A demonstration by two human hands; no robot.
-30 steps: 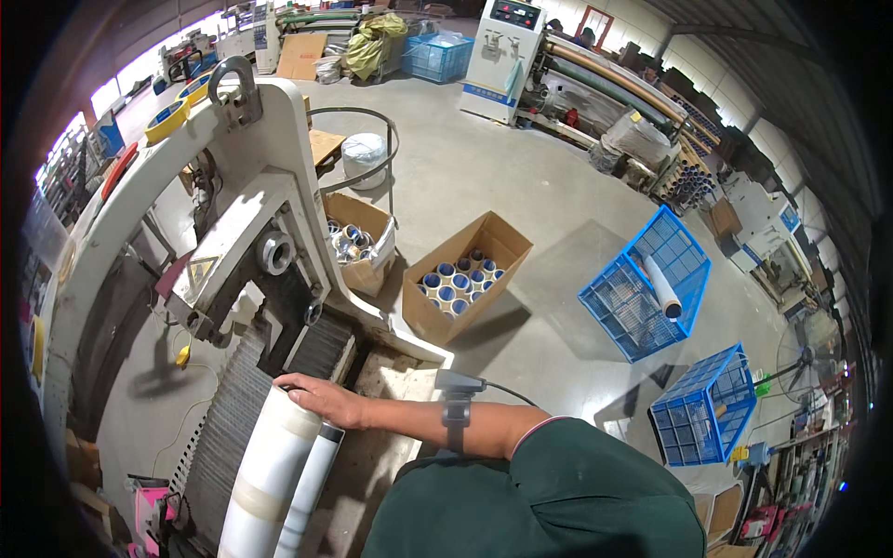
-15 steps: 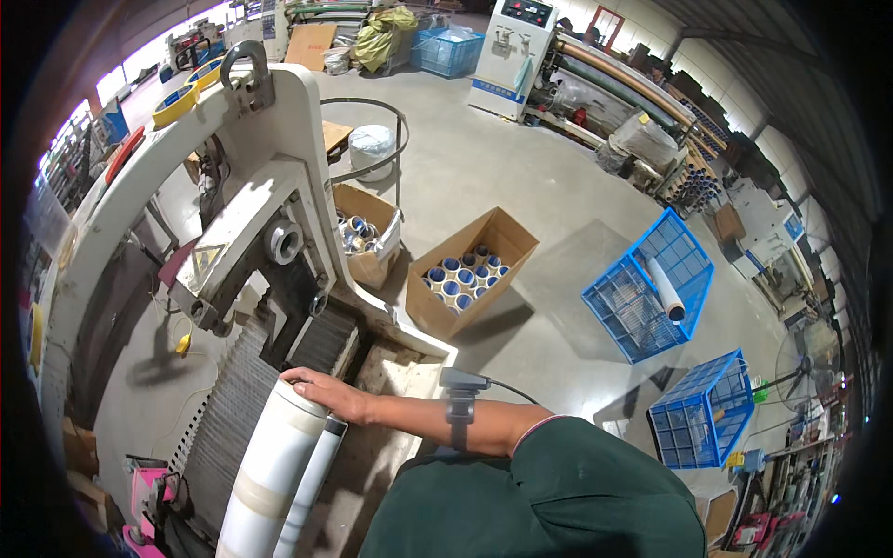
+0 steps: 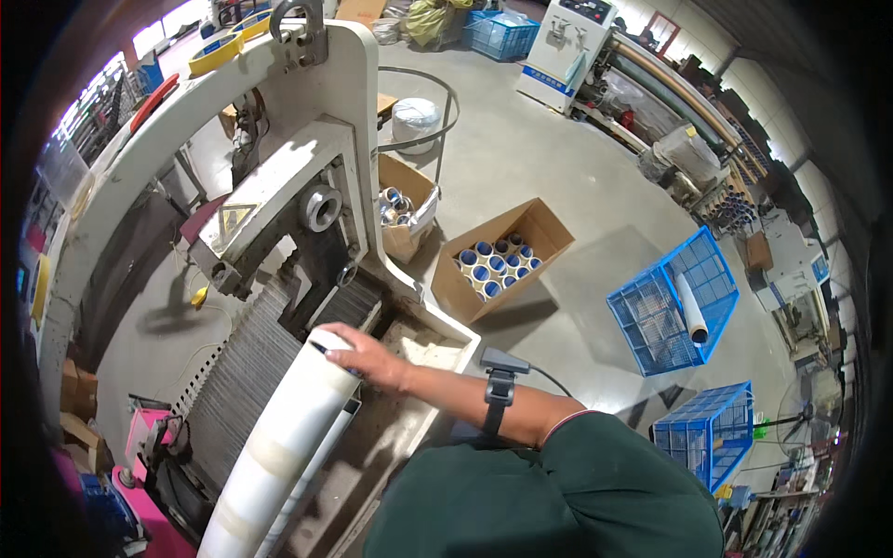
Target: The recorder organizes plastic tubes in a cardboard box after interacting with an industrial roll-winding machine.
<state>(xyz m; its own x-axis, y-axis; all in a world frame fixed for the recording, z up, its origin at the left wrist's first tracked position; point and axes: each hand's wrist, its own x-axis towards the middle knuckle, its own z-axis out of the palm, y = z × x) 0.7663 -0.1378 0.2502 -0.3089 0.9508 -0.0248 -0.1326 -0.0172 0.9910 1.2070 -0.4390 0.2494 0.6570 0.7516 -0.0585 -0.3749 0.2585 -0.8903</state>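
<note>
My right hand [image 3: 365,357] lies over the top end of a long white roll [image 3: 279,437], fingers curled round its rim. The roll slants from the lower left up toward the cream-coloured machine [image 3: 307,158], next to a second, thinner white tube [image 3: 312,460]. Its upper end is close to the ribbed grey bed [image 3: 242,372] and the machine's round shaft hole [image 3: 321,206]. A black band with a small device [image 3: 499,381] sits on my forearm, a cable leading from it. My left hand does not show.
An open cardboard box of blue-capped rolls [image 3: 502,262] and a second box of rolls [image 3: 402,209] stand on the concrete floor. Right of them are two blue wire crates [image 3: 674,302] [image 3: 712,432], one holding a white tube. A pink machine part [image 3: 149,437] is at the lower left.
My hand has stayed on the roll's end. The roll and hand have edged a little closer to the machine, and my view has dropped nearer to it.
</note>
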